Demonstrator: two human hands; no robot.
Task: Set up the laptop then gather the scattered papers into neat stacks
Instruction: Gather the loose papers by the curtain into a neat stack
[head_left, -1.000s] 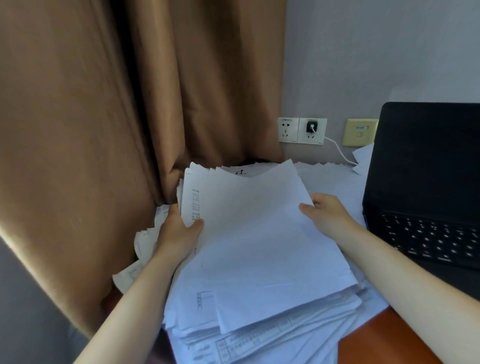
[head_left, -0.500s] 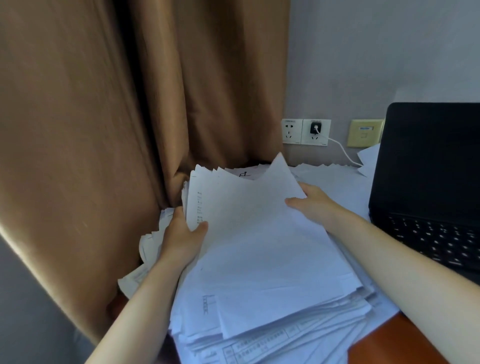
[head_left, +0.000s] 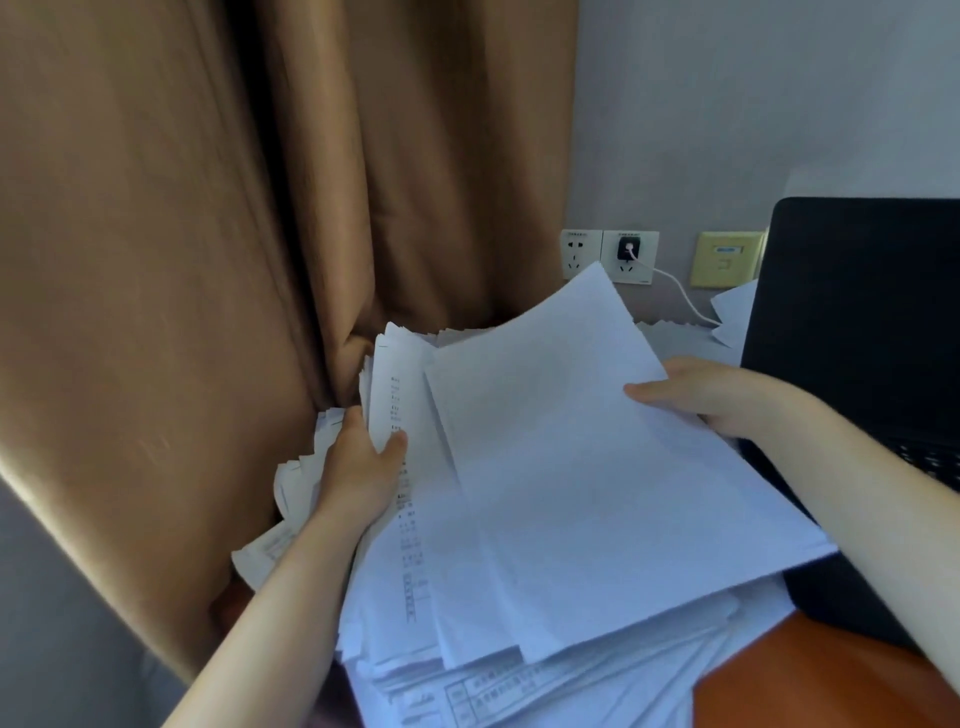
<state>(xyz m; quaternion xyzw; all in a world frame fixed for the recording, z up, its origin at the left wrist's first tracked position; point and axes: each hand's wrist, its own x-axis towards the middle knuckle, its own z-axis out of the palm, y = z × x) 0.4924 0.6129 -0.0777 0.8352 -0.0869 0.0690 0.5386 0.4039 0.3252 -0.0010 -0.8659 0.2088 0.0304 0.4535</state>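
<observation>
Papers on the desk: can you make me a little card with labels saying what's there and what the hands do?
Papers: big messy white pile on the desk
Left hand: grips the pile's left edge, thumb on top
Right hand: holds the top sheets' right edge
Laptop: black, open, right of the pile
Plug: black, in the wall socket

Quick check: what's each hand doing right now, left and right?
Left hand: grips the left edge of the paper stack, thumb on top.
Right hand: pinches the right edge of the top sheet.
</observation>
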